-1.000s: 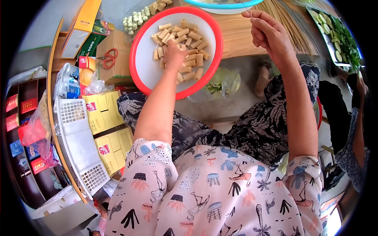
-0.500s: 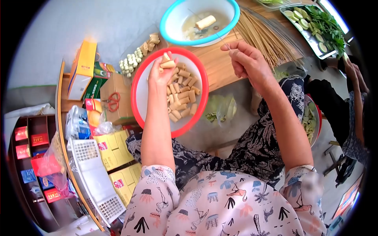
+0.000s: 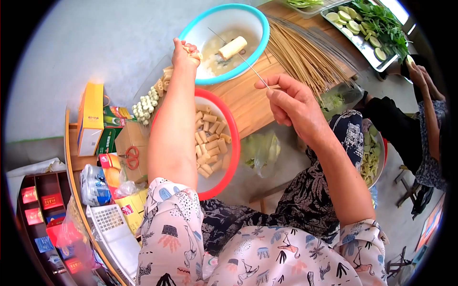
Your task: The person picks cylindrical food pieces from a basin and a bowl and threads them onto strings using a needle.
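My right hand (image 3: pixel 293 102) pinches the lower end of a thin skewer (image 3: pixel 254 70). A pale, hollow-looking food roll (image 3: pixel 233 48) is threaded on that skewer, over the blue-rimmed basin (image 3: pixel 260 19). At the left edge of this basin, my left hand (image 3: pixel 186 55) is closed around pale food pieces (image 3: pixel 196 55), mostly hidden by the fingers. Below it, the red-rimmed basin (image 3: pixel 233 157) holds many short beige rolls (image 3: pixel 210 138), partly covered by my left forearm.
Bundled wooden skewers (image 3: pixel 305 52) lie on the wooden board (image 3: pixel 238 105). A tray (image 3: pixel 381 66) of sliced vegetables and greens is at the upper right, beside another person's hands (image 3: pixel 420 78). Red scissors (image 3: pixel 132 158) and boxes (image 3: pixel 90 119) stand left.
My left hand has lifted pieces out of the red-rimmed basin and moved up to the blue-rimmed one. The view has shifted, showing the whole roll on the skewer in my right hand.
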The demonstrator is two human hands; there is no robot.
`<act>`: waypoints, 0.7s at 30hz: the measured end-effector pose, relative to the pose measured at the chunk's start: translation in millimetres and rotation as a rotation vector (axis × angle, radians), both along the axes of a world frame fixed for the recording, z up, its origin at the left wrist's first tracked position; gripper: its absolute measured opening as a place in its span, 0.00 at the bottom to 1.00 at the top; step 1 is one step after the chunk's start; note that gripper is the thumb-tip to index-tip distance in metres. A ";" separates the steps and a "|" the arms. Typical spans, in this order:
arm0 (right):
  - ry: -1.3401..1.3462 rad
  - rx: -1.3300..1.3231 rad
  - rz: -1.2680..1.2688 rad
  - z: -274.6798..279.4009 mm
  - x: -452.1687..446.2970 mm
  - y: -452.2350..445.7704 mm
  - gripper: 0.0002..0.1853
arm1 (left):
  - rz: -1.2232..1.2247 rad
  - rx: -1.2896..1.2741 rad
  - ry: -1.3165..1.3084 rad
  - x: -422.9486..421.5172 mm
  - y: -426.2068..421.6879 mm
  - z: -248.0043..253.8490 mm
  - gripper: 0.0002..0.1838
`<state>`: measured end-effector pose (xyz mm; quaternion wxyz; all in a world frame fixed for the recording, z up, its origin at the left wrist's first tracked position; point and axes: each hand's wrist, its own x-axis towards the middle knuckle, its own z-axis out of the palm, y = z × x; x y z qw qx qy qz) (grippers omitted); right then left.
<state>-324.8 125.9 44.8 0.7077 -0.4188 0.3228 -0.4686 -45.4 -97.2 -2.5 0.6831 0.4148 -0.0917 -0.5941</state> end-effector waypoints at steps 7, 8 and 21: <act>0.034 0.046 -0.070 3.3 -4.2 -4.1 0.12 | 0.011 -0.001 -0.361 -25.7 -10.3 13.2 0.23; 0.029 0.045 -0.076 3.1 -4.3 -4.4 0.12 | 0.006 -0.016 -0.402 -26.9 -11.5 14.3 0.24; 0.032 0.044 -0.090 4.6 -3.3 -3.4 0.12 | 0.000 -0.021 -0.542 -28.5 -21.7 20.2 0.24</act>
